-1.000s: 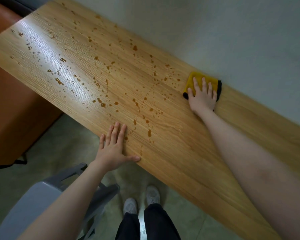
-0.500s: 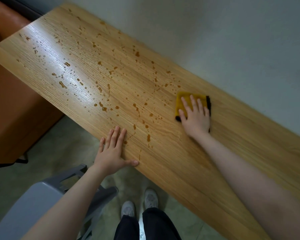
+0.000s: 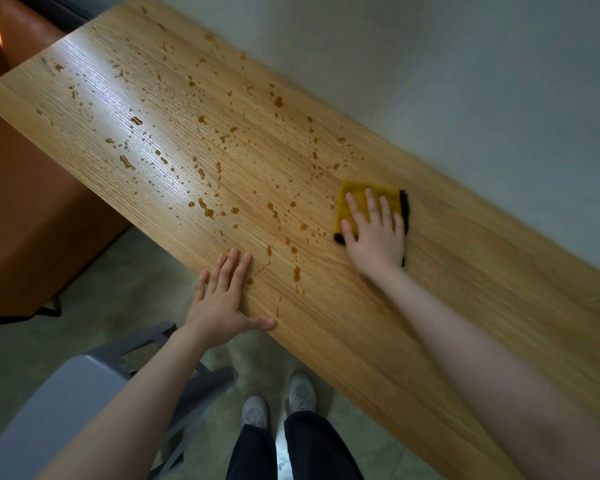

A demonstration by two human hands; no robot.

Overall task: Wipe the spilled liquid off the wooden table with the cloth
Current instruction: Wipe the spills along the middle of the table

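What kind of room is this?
Probably an ordinary room in a home or office; hard to say. A long wooden table stands against a plain wall, with a grey plastic stool beside it and a smooth floor.

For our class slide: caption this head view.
Right hand presses yellow cloth on splattered wooden table; left hand braces the edge.

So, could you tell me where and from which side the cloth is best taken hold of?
Pinch the cloth's bare far-left corner, coming from above. The cloth lies flat on the table under the right hand's spread fingers, so nothing else stands free; its black-trimmed right edge is the other exposed part.
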